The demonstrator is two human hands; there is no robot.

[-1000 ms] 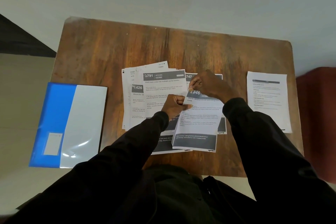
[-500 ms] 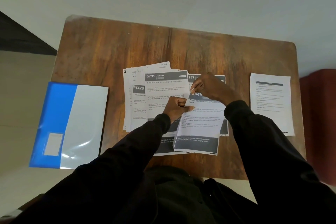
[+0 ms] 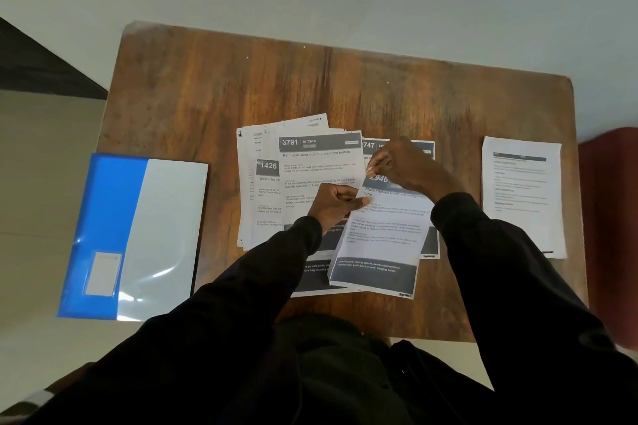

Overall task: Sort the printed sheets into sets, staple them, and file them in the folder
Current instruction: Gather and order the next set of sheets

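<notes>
Several printed sheets lie fanned out in the middle of the wooden table (image 3: 214, 79). The sheet headed 2946 (image 3: 379, 235) is on top at the right of the pile, slightly lifted. My left hand (image 3: 336, 203) pinches its left edge with curled fingers. My right hand (image 3: 404, 166) pinches its top left corner by the number. The sheet headed 3791 (image 3: 321, 162) and the sheet headed 1426 (image 3: 267, 190) lie to the left, and a sheet starting 747 (image 3: 368, 146) is partly hidden under my right hand. No stapler is in view.
A blue and translucent folder (image 3: 138, 235) lies shut at the table's left edge, overhanging it. A separate set of printed sheets (image 3: 523, 197) lies at the far right of the table. A dark red seat (image 3: 611, 217) stands beyond the right edge.
Both hands keep their hold on the 2946 sheet. The sheet's top corner has risen a little and the view has shifted slightly.
</notes>
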